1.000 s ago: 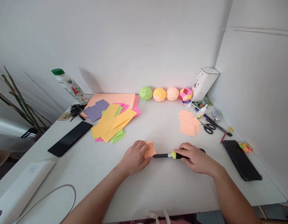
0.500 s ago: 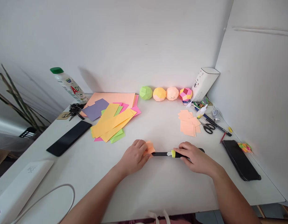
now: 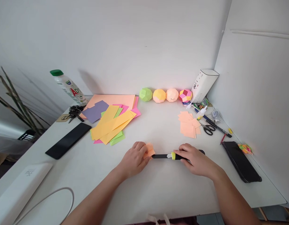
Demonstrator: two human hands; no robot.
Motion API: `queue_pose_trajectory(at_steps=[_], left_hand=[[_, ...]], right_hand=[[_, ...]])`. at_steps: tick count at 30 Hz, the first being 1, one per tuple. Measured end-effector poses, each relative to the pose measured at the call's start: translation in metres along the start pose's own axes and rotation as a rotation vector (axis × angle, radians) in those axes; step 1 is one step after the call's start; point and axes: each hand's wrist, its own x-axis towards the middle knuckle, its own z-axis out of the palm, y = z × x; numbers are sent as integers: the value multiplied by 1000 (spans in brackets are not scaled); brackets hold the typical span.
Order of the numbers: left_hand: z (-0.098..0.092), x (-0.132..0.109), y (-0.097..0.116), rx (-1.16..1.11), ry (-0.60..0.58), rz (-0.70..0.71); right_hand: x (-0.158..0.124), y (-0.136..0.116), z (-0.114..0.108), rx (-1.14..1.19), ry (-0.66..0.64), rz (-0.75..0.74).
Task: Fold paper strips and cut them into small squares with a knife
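In the head view, my left hand [image 3: 134, 158] is closed on a small peach-orange piece of paper [image 3: 150, 150] at the middle of the table, its fingers covering the paper's left part. My right hand [image 3: 196, 159] grips a utility knife [image 3: 176, 156] with a black handle and a yellow collar. The knife's long dark blade points left, and its tip meets the paper's lower right corner. Several cut peach paper pieces [image 3: 188, 124] lie behind my right hand, beside black-handled scissors [image 3: 209, 129].
Coloured paper sheets [image 3: 113, 123] are piled at back left. Paper polyhedra [image 3: 159, 95] line the wall near a white container [image 3: 204, 86]. A glue bottle [image 3: 201, 112] and pens lie at right, near a black phone [image 3: 241, 161]. A dark slab [image 3: 68, 140] and a white cable [image 3: 52, 192] occupy the left.
The view has shifted very slightly. Both hands, the paper and the utility knife hold practically the same positions on the table.
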Motion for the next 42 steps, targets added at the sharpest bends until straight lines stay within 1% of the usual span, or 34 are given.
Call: queue_pose_trajectory(at_steps=[18,23,28,36,42], left_hand=[[-5,0,4,-30,-21,5],[-6,1,5,-42,21,15],[-7,2,2,-77,41,-8],[-10,1,1,-105,1,-42],[-9,0,-1,-90,3,0]], right_hand=[[0,2,2,1,8,7],[-1,3,2,-2,5,5],[-2,3,-1,-7,-7,12],[-6,8,-5,-8,-10,47],[-9,8,-7,22,-29,69]])
